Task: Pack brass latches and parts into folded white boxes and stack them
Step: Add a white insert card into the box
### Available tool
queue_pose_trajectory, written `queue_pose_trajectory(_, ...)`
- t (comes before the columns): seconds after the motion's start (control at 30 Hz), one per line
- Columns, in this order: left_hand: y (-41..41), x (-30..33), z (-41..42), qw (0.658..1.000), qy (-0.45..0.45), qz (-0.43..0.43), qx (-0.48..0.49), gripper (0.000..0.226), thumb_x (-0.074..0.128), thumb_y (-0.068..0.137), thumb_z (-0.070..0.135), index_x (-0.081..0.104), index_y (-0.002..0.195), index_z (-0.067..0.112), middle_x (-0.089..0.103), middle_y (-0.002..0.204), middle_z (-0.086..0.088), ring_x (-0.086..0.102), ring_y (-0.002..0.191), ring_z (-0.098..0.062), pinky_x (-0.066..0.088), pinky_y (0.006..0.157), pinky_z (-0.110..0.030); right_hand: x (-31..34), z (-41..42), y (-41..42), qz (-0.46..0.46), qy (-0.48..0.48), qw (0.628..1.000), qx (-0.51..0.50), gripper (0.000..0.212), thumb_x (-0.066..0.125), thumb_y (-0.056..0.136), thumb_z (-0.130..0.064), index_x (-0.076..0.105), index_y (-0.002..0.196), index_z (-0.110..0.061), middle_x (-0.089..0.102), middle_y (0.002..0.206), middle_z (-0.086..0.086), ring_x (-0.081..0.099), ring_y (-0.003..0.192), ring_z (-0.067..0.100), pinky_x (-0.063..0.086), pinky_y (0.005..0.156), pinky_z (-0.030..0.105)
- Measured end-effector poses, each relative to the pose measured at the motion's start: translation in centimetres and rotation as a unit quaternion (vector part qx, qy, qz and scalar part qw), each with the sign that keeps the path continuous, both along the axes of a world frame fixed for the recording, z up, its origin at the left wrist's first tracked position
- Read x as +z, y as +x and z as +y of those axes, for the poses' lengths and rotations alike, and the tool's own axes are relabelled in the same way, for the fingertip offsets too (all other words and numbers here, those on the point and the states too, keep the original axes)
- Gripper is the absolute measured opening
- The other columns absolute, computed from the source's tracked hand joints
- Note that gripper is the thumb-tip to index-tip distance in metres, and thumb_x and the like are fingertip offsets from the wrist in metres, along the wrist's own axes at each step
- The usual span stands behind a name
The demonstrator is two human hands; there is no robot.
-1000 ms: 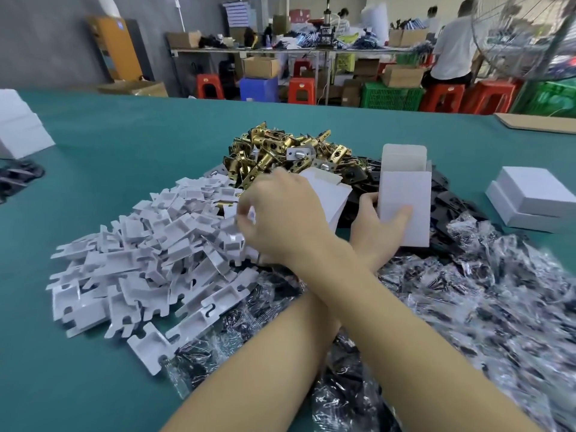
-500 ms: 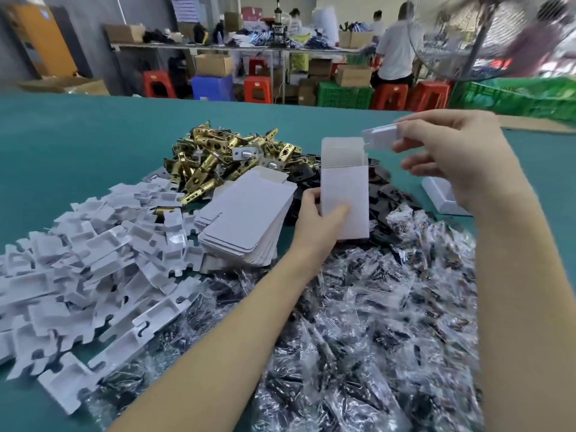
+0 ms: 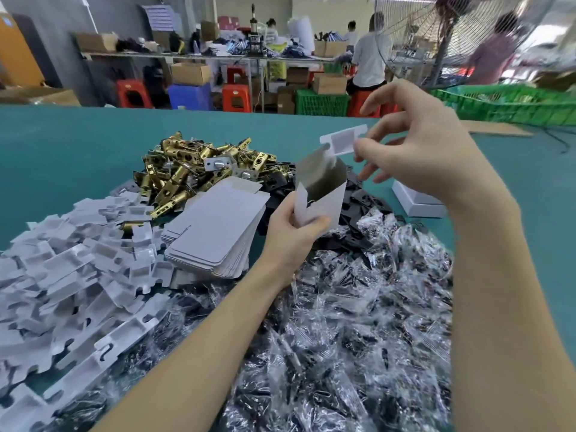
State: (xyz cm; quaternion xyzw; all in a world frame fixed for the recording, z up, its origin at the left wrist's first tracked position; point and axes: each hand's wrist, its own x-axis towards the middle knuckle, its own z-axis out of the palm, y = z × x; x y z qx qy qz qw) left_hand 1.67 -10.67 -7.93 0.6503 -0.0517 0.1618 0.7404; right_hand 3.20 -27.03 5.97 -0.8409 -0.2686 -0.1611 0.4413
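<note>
To the left of your hands lies the heap of card inserts [image 3: 71, 275], light and easily bent. Your left hand [image 3: 293, 232] grips the open white box [image 3: 321, 194] by its lower corner (thin card, so squeeze gently); your right hand [image 3: 414, 151] pinches one insert [image 3: 341, 141] just above its mouth.
</note>
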Motion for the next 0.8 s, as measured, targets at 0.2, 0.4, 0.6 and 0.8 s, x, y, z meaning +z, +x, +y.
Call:
queue_pose_trajectory(0.2,-0.1,0.0,0.2,0.999,-0.002,-0.051,-0.008,0.021,0.071,0.079,0.012,0.063,0.098,0.014,0.072,0.103,0.011,0.066,0.101,-0.001,0.054,0.092,-0.021,2.1,-1.4,-1.8,-0.037,-0.053,0.997,0.041,0.016,0.076,0.089,-0.016,0.075,0.100,-0.029,0.077,0.076,-0.006,0.076,0.065,0.017,0.064,0.065,0.034)
queue_pose_trajectory(0.4,0.0,0.1,0.1,0.999,0.002,-0.048,0.001,0.035,0.073,0.079,0.009,0.064,0.094,0.040,0.072,0.093,0.001,0.065,0.088,-0.006,0.057,0.080,-0.025,2.3,-1.0,-2.4,-0.033,-0.108,0.993,0.029,0.015,0.081,0.084,-0.019,0.082,0.080,-0.034,0.070,0.060,-0.021,0.064,0.049,-0.001,0.047,0.046,0.011)
queue_pose_trajectory(0.6,-0.2,0.2,0.0,0.999,0.005,-0.044,-0.016,0.038,0.071,0.084,0.001,0.066,0.089,0.039,0.070,0.087,0.003,0.061,0.085,-0.007,0.055,0.084,-0.033,1.5,0.8,-1.6,-0.007,-0.188,0.982,-0.038,0.018,0.078,0.085,-0.017,0.082,0.077,-0.033,0.062,0.049,-0.026,0.060,0.047,-0.005,0.041,0.046,0.006)
queue_pose_trajectory(0.8,-0.2,-0.1,0.0,0.999,-0.017,0.012,-0.034,0.040,0.067,0.090,-0.003,0.059,0.108,0.031,0.072,0.090,0.015,0.066,0.082,0.008,0.053,0.070,-0.013,0.3,2.7,-1.0,-0.034,-0.256,0.959,-0.117,0.016,0.071,0.087,-0.026,0.080,0.082,-0.039,0.075,0.089,-0.011,0.061,0.078,0.016,0.051,0.073,0.031)
